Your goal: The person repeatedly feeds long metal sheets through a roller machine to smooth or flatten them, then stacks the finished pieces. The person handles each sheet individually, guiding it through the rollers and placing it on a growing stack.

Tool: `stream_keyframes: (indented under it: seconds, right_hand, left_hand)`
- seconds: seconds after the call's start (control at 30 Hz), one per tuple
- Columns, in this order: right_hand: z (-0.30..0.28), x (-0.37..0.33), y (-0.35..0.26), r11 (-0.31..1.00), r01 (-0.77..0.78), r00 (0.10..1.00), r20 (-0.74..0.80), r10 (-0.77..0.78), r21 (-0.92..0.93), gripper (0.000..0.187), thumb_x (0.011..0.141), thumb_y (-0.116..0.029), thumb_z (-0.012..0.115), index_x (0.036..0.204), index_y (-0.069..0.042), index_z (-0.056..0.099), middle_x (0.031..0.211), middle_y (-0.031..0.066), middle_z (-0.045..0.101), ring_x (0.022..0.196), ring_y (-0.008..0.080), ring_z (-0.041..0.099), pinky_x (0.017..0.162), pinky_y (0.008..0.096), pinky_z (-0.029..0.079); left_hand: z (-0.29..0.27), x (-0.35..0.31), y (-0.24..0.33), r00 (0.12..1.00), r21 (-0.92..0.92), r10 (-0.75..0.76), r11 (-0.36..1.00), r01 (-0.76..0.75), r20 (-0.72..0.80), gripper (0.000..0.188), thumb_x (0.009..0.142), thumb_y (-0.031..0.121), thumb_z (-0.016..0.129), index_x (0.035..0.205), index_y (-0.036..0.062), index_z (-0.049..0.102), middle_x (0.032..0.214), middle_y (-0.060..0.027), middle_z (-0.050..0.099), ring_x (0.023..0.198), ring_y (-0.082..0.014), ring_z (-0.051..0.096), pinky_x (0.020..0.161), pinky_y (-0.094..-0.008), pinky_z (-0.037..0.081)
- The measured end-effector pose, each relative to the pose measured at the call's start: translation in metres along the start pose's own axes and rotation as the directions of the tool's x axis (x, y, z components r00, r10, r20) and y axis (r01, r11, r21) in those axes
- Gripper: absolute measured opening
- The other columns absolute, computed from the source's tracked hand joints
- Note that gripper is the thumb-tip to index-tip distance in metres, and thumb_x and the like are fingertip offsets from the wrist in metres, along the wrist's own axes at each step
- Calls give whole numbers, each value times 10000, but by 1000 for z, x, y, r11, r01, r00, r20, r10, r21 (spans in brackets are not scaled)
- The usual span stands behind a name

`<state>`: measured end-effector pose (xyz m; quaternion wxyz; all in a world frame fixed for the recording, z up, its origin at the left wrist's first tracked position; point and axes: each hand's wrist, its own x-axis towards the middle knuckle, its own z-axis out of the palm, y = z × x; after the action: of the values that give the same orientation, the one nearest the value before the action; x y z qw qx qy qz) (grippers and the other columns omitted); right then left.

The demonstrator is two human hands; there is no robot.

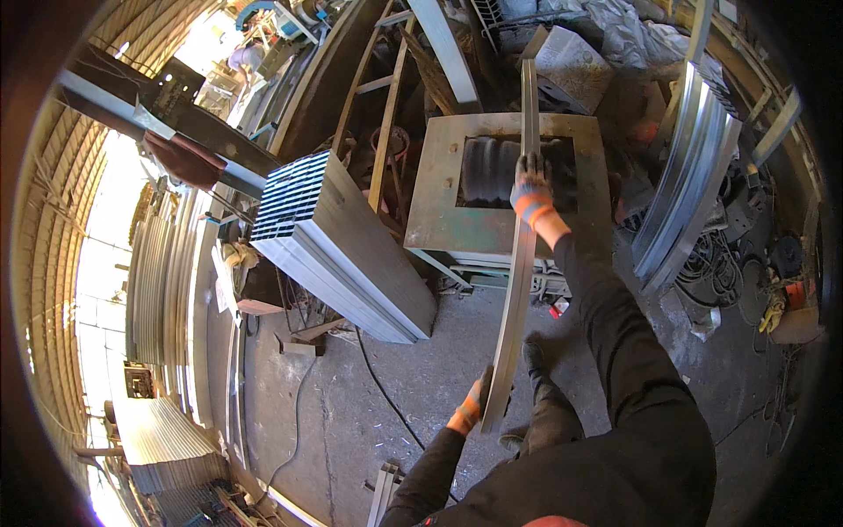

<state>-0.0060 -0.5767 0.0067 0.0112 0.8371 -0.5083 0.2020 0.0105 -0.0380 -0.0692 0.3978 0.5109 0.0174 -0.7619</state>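
Workshop floor (369, 413) | both gloved hands grip long metal strip (518, 290) | over rolling machine (439, 211)

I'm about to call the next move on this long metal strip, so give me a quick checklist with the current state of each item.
1. Right hand gripping the long metal strip near the machine: ok.
2. Left hand holding the strip's near end: ok.
3. Gloves on both hands: ok.
4. Strip's far end lying across the green machine table: ok.
5. Floor clear around the feet: not ok, a cable runs close by.
6. Strip seated on the rollers: cannot tell.
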Motion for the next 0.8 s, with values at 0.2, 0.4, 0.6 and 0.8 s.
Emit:
stream_keyframes:
  seconds: [0.2,0.4,0.6,0.8]
  right_hand:
    - [32,143,41,991,-65,991,111,78,-116,684,1061,-236,498,1713,-31,471,1806,248,393,1674,439,367,1381,595,262]
    - [28,124,36,996,-88,986,144,88,-6,654,1058,-245,527,1677,-37,517,1791,214,432,1660,429,394,1379,568,283]
    - [-2,-12,-4,999,-16,999,-39,18,39,707,991,-177,570,1667,13,490,1789,261,400,1662,466,361,1355,613,306]
    - [-47,-174,-73,989,4,999,-45,3,146,691,1007,-161,571,1656,61,486,1798,290,363,1675,472,326,1379,556,282]
  left_hand:
    - [58,101,117,980,-162,-4,986,36,197,892,1076,788,491,1285,-45,732,909,-164,760,722,-330,717,660,-481,597]
    - [26,144,83,988,-209,18,978,15,156,818,1068,758,578,1294,-11,738,983,-124,771,789,-285,732,694,-447,606]
    - [-31,61,-25,874,-340,-78,902,268,480,822,1037,778,622,1358,26,703,1028,-102,769,845,-273,739,734,-448,612]
    - [-84,-60,-163,900,-338,-106,903,265,424,731,1063,739,613,1286,47,693,973,-58,741,782,-232,715,687,-397,578]
